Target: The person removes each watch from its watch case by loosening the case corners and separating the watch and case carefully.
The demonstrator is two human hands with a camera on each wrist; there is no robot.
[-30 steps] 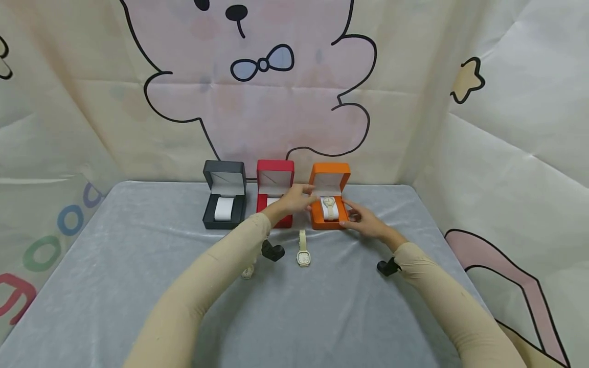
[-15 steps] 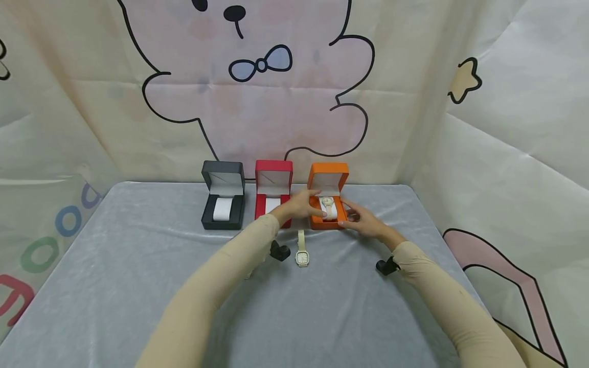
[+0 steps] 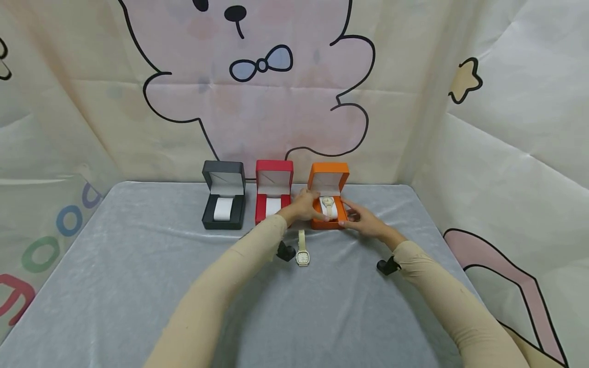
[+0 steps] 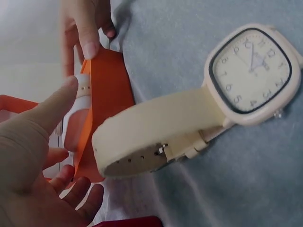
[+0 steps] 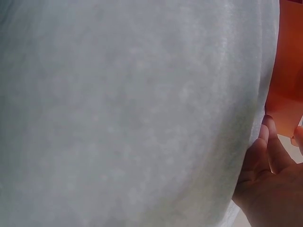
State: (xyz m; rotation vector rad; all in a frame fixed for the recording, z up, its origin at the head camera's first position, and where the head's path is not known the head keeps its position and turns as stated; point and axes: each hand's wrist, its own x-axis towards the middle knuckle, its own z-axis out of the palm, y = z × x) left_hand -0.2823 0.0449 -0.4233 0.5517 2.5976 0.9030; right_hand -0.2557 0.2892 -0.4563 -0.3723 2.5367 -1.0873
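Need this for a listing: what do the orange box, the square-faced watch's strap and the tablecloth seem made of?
Orange box: perhaps leatherette over board; smooth, low-sheen, with crisp edges. Strap: matte beige silicone or leatherette, bending in a smooth loop. Tablecloth: likely velvety fabric, given its creases and mottled sheen.

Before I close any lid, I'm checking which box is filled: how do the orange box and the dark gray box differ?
The orange box holds a watch; the dark gray box shows only a bare white cushion. The left hand and right hand are at the orange box; neither touches the dark gray box. Both boxes stand open on the cloth.
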